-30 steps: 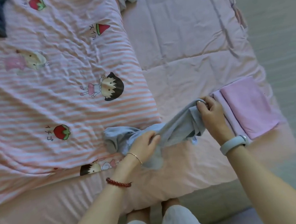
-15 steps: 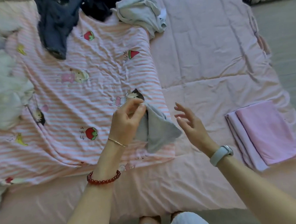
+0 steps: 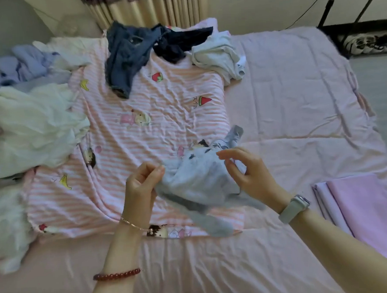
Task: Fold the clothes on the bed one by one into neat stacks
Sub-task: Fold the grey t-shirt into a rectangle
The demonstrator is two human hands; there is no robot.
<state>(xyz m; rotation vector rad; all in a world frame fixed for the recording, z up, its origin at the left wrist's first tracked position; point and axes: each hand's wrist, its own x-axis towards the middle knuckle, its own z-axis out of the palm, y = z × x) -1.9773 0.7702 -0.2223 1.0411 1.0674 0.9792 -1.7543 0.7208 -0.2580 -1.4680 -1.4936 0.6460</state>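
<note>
Far left: loose heap of white gauzy garments (image 3: 35, 131) with pale lilac pieces (image 3: 24, 66) behind it, unfolded. Centre left: pink-striped cartoon-print garment (image 3: 129, 150) spread flat over the pink bed sheet (image 3: 298, 99), serving as the work surface. Upper centre: dark denim garment (image 3: 128, 59) and a crumpled pale blue-white garment (image 3: 218, 54) lying on the striped piece's far edge, both untouched. Centre: left hand (image 3: 140, 188), fingers curled, thumb and forefinger pinching the left edge of the small grey-blue garment (image 3: 199, 186); a second ago that hand gripped the garment down near the bed's near edge, and half a second ago held it folded and hanging. The garment is now raised just above the striped piece, opened out and blurred, one grey end dangling toward the near edge. Right of centre: right hand (image 3: 246, 172), half a second ago spread and empty, now with fingers curled at the garment's right edge; whether it actually has a pinch is unclear from the blur. Judgement: the piece is being shaken out and re-squared, so its folding is barely begun. Far right: folded lilac-pink stack (image 3: 368, 210), near the bed's right edge, well apart from the hands.
</note>
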